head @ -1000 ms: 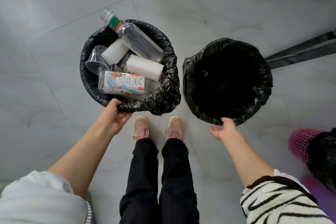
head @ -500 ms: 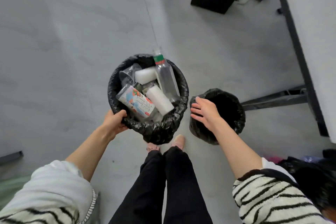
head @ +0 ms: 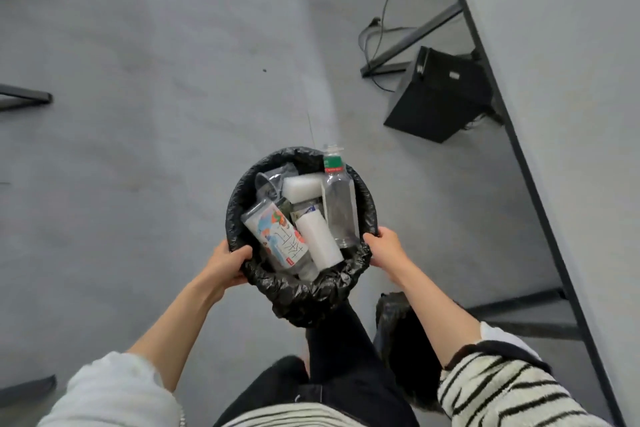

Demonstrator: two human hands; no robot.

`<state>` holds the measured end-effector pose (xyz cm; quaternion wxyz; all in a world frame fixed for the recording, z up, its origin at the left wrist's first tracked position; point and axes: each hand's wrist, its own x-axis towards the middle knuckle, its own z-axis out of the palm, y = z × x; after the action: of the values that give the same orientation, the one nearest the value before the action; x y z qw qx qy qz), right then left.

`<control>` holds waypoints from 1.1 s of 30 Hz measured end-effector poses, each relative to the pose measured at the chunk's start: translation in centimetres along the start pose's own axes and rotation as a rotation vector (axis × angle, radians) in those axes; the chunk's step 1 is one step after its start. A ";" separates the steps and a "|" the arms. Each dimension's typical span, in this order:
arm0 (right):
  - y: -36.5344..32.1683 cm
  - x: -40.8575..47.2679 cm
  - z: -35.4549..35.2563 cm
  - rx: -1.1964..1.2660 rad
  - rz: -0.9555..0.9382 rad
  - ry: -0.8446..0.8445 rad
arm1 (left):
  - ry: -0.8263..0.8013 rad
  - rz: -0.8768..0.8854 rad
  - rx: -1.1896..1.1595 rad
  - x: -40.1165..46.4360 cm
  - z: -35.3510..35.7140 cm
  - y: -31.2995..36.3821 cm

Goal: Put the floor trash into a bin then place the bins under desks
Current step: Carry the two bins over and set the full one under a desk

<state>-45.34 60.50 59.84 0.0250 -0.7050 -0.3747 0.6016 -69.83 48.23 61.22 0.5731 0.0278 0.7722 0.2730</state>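
Left hand (head: 227,265) and right hand (head: 384,248) are gripping the full bin (head: 301,291) rim at 9 and 3 o'clock, fingers curled on the liner.

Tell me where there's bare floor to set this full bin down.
Bare floor lies ahead and left of the full bin, short of the black box. By the desk it is crowded: box, cables, and the second bin at the feet.

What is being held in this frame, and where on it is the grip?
The full trash bin, held by both hands at its liner-covered rim: left hand on the near-left edge, right hand on the right edge.
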 end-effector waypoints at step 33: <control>-50.6 52.1 -0.7 0.156 0.218 0.121 | -0.160 -0.127 0.126 50.9 6.0 58.8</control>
<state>-70.18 126.16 41.42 0.0368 -0.7724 -0.2455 0.5846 -97.65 118.61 42.42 0.6462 0.0366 0.7398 0.1838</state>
